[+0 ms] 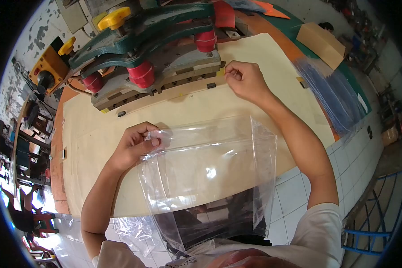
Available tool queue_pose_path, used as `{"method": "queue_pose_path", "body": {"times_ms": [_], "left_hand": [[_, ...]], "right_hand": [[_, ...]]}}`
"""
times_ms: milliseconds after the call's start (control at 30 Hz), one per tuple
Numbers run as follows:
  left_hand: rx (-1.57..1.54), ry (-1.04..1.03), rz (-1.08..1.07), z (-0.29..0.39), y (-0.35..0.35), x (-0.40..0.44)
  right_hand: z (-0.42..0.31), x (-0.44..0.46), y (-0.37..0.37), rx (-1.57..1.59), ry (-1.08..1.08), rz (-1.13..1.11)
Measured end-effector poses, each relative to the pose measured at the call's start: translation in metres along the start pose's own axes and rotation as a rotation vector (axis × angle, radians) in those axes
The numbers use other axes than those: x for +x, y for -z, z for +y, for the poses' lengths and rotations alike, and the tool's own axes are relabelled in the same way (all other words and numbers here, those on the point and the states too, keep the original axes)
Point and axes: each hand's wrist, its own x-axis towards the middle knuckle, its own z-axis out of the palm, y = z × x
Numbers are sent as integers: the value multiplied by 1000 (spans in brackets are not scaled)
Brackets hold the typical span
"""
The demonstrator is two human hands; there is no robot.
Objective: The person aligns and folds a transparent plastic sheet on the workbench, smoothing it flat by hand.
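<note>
Peeling wall (39, 38), white-tiled floor (288, 196), cream-topped table (91, 138); left hand (131, 146) pinches clear plastic (210, 156).

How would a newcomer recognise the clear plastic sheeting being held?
Before the green press spreads a cream worktop. Over its front edge extends the clear plastic sheeting. Unlike the bluish plastic sheets and crumpled floor plastic, it is gripped by the left hand.

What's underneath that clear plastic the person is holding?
Through the clear plastic, the cream table surface shows, with dark clothing toward the bottom. Whatever the left hand covers can't be seen.
</note>
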Motion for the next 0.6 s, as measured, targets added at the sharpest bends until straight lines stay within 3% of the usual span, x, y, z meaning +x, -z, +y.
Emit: {"method": "queue_pose_path", "body": {"times_ms": [600], "left_hand": [[16,-16,55,0,-4,1]], "right_hand": [[-3,0,-2,19,2,10]]}}
